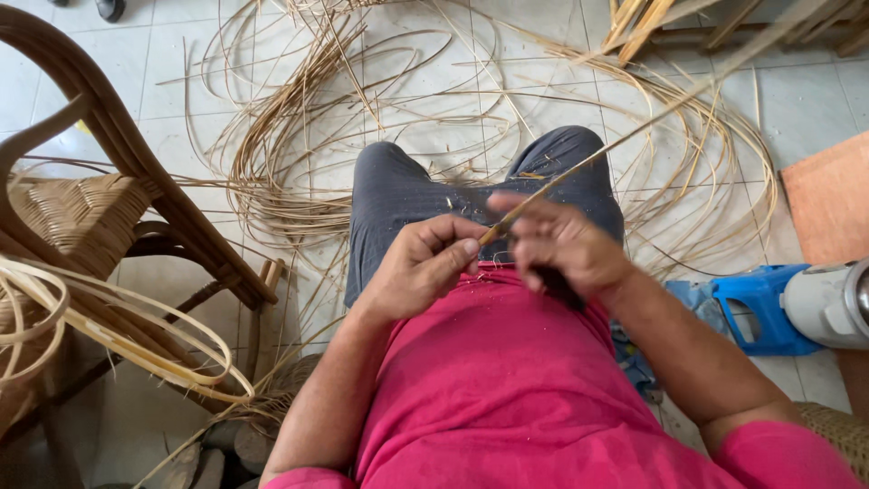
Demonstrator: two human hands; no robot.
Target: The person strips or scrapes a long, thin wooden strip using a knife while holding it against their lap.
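Rattan strip (634,127) runs from the floor pile up to the lap, and its near end sits between both hands. Left hand (425,263) pinches the end with thumb and fingers. Right hand (561,249) is closed around a dark handle, likely a small knife, but it is blurred, so I cannot tell for sure. To do this well, I think the strip should stay tight, and the blade should go away from the thumb. Wooden chair (136,181) stands to the left
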